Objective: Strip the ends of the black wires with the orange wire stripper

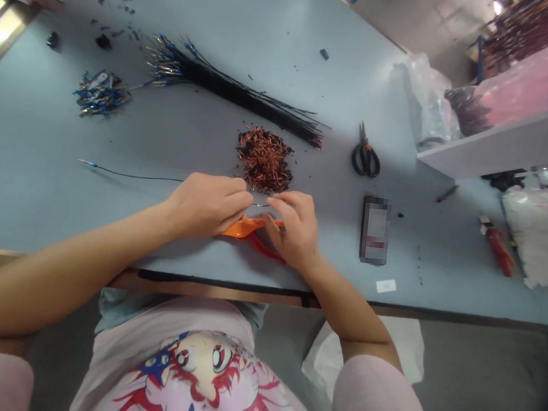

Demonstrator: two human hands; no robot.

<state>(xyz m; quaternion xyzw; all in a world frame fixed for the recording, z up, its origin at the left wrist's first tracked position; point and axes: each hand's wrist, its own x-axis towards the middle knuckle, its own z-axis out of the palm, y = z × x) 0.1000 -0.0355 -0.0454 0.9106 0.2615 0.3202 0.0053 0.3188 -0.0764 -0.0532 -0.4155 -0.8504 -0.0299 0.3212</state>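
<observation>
My left hand (210, 204) is closed round a thin black wire (136, 176), which runs out leftward to a blue-collared metal tip lying over the table. The wire's other end shows in the gap between my hands. There my right hand (298, 230) pinches it between its fingertips. Under both hands lies an orange hand tool with red handles (241, 228), which looks like a wire stripper; its jaws are partly hidden. Just beyond my fingers is a heap of copper and black wire scraps (265, 161).
A bundle of black wires (246, 96) with blue-collared tips lies across the back. Left of it is a pile of blue and metal terminals (101, 94). Black-handled scissors (365, 159), a phone (375, 231) and a red-handled tool (497, 246) lie to the right, beside a shelf (508, 134).
</observation>
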